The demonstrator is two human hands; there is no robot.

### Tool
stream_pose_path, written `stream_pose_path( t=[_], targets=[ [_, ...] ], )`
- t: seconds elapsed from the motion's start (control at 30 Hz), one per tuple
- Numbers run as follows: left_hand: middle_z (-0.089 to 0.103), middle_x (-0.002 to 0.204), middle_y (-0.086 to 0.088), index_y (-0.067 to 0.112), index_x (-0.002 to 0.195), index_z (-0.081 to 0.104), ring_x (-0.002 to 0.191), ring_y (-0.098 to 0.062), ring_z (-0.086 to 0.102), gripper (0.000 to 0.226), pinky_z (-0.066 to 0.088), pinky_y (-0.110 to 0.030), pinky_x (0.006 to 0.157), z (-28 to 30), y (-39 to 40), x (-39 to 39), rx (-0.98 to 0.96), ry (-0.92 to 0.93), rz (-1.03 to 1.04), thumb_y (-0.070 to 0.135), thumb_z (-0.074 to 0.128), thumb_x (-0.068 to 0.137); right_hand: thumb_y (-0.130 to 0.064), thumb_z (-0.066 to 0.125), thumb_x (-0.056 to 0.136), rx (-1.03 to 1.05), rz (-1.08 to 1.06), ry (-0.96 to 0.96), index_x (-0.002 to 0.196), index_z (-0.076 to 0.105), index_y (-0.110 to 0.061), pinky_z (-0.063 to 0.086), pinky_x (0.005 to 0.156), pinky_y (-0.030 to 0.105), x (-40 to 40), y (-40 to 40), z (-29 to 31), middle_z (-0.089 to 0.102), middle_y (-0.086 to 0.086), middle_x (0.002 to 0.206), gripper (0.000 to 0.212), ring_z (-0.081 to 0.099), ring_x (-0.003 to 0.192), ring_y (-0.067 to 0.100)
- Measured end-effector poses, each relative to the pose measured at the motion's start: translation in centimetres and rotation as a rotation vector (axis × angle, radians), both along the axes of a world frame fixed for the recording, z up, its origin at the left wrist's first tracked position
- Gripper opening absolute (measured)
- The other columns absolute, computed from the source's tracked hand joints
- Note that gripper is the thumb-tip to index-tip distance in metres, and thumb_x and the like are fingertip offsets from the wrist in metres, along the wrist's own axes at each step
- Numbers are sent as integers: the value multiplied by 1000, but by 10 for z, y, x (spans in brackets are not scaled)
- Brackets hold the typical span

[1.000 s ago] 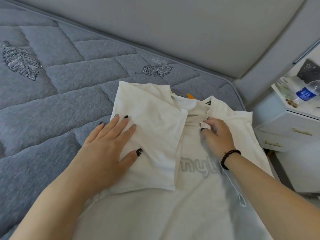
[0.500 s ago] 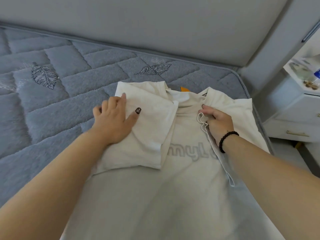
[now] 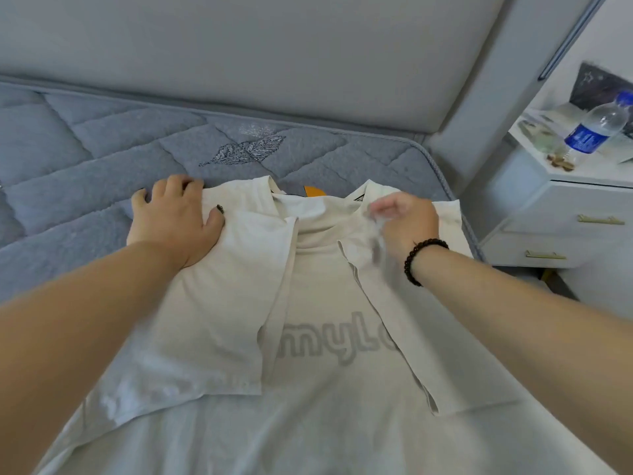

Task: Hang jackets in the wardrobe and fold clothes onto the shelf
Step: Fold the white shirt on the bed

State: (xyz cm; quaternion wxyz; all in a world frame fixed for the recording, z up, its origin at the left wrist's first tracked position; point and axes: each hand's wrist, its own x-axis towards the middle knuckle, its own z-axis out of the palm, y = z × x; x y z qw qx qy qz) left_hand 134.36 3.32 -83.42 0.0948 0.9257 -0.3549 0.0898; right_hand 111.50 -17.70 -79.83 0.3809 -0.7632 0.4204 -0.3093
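A blue-grey quilted mattress (image 3: 102,173) fills the left and middle, stitched in diagonal panels with a silvery embroidered leaf motif (image 3: 245,150) near its far edge. Behind it rises a pale grey padded headboard (image 3: 239,53), and a matching grey upholstered side panel (image 3: 507,80) slants down at the far right. To the right stands a white bedside cabinet (image 3: 561,207) with two drawers, each with a slim brass bar handle (image 3: 600,220). On its top lies a clear plastic water bottle with a blue label (image 3: 597,126), tilted, beside some small brownish bits too blurred to identify
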Motion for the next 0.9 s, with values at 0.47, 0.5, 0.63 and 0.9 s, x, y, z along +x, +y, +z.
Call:
stream_pose_path(
  t=[0.47,0.5,0.63,0.9],
  targets=[
    [52,92,-20,2,95,50,90,-39,51,45,36,-51,82,11,5,-15,-212,-124,-69,42,45,74,-37,52,94,-495,184,598,99,62,-10,44,76,36,-38,-65,11,51,4,98,29,54,93,30],
    [52,90,-21,1,94,50,88,-40,51,45,36,-51,80,13,5,-17,-222,-132,-77,41,44,74,-51,54,89,-473,181,520,96,60,-14,42,71,34,-48,-56,13,46,-1,94,38,53,85,24],
    [57,93,-24,-2,103,54,88,-43,54,52,38,-51,77,14,5,-19,-203,-158,-105,40,43,74,-70,67,63,-411,182,521,105,55,-29,41,66,32,-84,-27,6,47,-8,99,60,53,83,17],
    [60,65,-23,-5,91,59,58,-39,57,47,38,-42,57,28,4,-53,-109,-145,-205,36,35,90,-34,55,91,-385,32,314,105,60,-27,31,66,28,-98,1,-42,65,-7,102,16,51,79,14]
  ],
)
